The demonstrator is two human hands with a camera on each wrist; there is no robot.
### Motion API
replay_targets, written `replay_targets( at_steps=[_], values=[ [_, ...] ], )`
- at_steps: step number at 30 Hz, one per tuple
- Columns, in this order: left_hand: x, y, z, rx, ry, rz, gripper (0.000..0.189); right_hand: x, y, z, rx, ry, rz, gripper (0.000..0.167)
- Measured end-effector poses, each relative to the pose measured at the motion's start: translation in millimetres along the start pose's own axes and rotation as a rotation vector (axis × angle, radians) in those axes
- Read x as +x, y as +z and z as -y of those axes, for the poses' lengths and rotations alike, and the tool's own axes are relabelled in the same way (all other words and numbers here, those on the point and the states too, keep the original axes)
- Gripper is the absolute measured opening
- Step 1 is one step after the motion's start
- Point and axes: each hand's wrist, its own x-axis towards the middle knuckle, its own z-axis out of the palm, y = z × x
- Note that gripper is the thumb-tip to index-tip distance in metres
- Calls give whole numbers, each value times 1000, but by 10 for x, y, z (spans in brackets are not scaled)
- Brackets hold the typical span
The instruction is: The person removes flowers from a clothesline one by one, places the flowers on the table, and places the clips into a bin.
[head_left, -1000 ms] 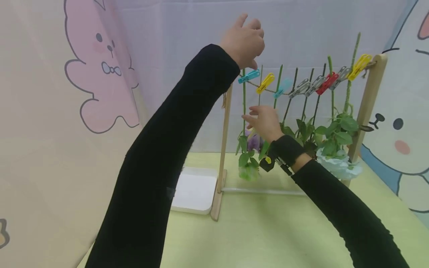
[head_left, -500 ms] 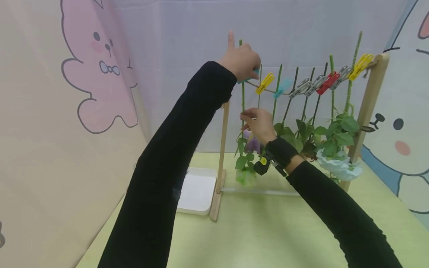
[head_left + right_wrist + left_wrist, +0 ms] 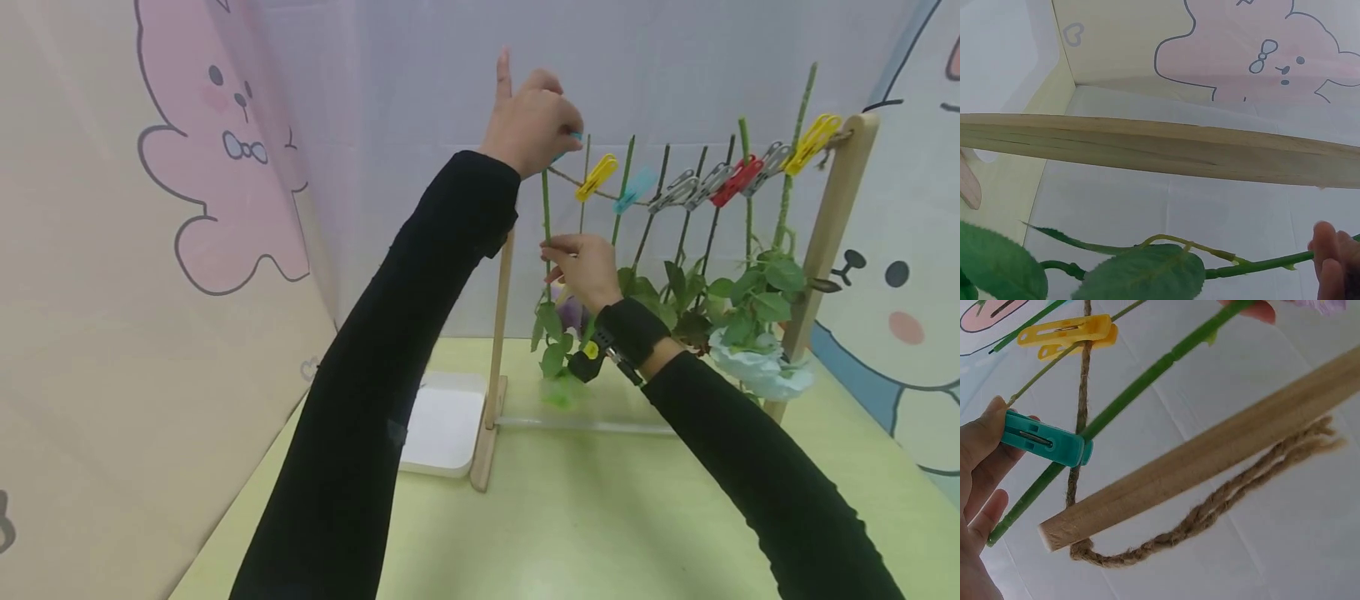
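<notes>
My left hand (image 3: 531, 121) pinches the handle end of a teal clothespin (image 3: 1041, 439) between thumb and fingers, up at the left end of the line. The clothespin's nose sits across a thick green stem (image 3: 1135, 394) and the twine (image 3: 1082, 381). Lower down, my right hand (image 3: 592, 271) pinches the same stem between thumb and fingertips. Below that hand hang the stem's green leaves (image 3: 1141, 275) and a pale green flower (image 3: 561, 392), head down. A yellow clothespin (image 3: 1069, 331) holds a thinner stem beside it on the twine.
Farther right, grey clothespins (image 3: 675, 192), a red clothespin (image 3: 737, 181) and others hold several stems, with a light blue flower (image 3: 761, 367) hanging low. Wooden posts (image 3: 501, 333) carry the twine. A white tray (image 3: 442, 425) stands on the table left of the rack.
My left hand has come down from above the teal clothespin and taken hold of its handle end. My right hand's fingers have closed on the green stem.
</notes>
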Motion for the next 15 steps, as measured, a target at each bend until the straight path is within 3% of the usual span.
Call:
replay_targets(
  at_steps=[10,15],
  values=[
    [-49,11,35,-138,-2,-37,27,-41,78,2,-10,-8,16,27],
    [-84,-35,70,-272,41,-85,31,-109,77,-38,-12,-47,3,27]
  ],
)
